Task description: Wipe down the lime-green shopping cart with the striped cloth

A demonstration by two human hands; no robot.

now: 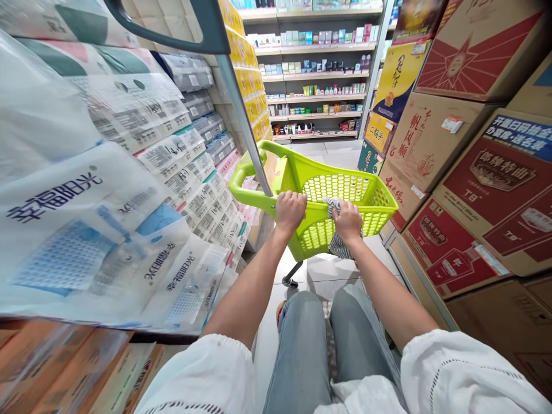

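A lime-green shopping basket cart [310, 227] stands in front of me, with a grey metal post and a dark handle loop [172, 43] rising at its left end. My left hand [291, 214] is closed round the near rim of the basket, beside the foot of the post. Further right on the same rim, my right hand [348, 221] is closed over the edge, pressing a grey-and-white striped cloth [341, 246] against it. The cloth hangs down the outer side of the basket. A dark leg with a small wheel [291, 282] shows below. The basket's floor is mostly hidden.
Stacked plastic-wrapped tissue packs [142, 121] line the left side closely. Cardboard cartons [448, 138] are piled along the right. Yellow boxes [248, 69] and shelves of small cosmetics [319, 66] stand ahead. Pale floor tiles [340, 148] run between.
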